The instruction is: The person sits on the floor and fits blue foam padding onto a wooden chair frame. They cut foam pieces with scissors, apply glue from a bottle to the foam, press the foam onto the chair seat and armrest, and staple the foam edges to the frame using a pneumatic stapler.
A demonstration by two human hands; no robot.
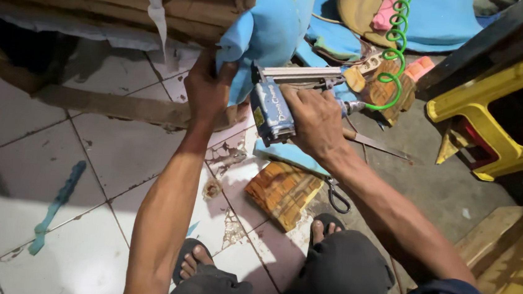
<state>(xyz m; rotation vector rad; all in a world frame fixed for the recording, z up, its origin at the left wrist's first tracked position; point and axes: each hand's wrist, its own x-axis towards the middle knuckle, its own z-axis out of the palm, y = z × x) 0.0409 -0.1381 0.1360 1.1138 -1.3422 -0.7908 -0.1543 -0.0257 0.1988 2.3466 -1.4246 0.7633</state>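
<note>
Blue cloth (264, 29) is pinched in the left hand (207, 90) against the wooden frame (109, 105). Just beside it, the right hand (316, 120) grips a blue staple gun (272, 107), pressed to the cloth.

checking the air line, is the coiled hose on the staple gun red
No, the coiled hose running to the back of the staple gun held in the right hand is bright green.
</note>
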